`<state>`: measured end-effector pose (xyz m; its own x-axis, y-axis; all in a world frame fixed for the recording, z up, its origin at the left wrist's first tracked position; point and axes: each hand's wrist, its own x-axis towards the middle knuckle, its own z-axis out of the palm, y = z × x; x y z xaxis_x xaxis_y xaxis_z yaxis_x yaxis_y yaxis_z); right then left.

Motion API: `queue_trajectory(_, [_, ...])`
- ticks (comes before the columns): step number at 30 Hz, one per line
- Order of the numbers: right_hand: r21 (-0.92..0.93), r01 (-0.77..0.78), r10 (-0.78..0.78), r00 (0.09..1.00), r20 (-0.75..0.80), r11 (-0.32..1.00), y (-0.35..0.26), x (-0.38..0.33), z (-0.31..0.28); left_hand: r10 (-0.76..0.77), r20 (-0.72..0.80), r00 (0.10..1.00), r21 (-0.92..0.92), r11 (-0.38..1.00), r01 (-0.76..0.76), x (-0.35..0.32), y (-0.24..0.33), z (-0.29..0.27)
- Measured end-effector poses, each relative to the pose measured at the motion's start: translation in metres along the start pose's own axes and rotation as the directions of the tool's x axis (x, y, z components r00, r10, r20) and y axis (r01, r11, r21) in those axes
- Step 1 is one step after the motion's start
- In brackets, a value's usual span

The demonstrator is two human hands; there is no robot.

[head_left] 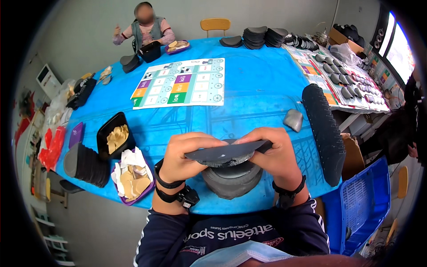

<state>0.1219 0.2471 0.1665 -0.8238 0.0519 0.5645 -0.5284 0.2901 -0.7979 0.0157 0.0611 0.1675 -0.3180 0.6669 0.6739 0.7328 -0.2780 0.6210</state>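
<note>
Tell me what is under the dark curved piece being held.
Below the curved piece, a round grey block stands on the blue table cover. Its top is partly covered by the piece; whether they touch is unclear.

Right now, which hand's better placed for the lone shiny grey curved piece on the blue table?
Probably the right hand: the shiny grey curved piece lies just beyond it; the left hand is farther. Both hold the dark grey curved sheet, though.

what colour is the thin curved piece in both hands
The thin curved piece is dark grey; see head view.
</note>
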Motion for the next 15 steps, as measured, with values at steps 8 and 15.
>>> queue_trajectory(8, [-0.035,-0.009,0.010,1.000,0.011,0.999,-0.005,-0.003,-0.003,0.045,-0.045,0.998,-0.002,0.999,-0.046,-0.001,-0.004,0.005])
queue_trajectory(15, [-0.167,0.076,-0.081,0.996,-0.027,0.983,-0.018,-0.003,-0.003,0.041,-0.020,0.999,-0.049,0.998,-0.042,0.000,-0.002,0.005])
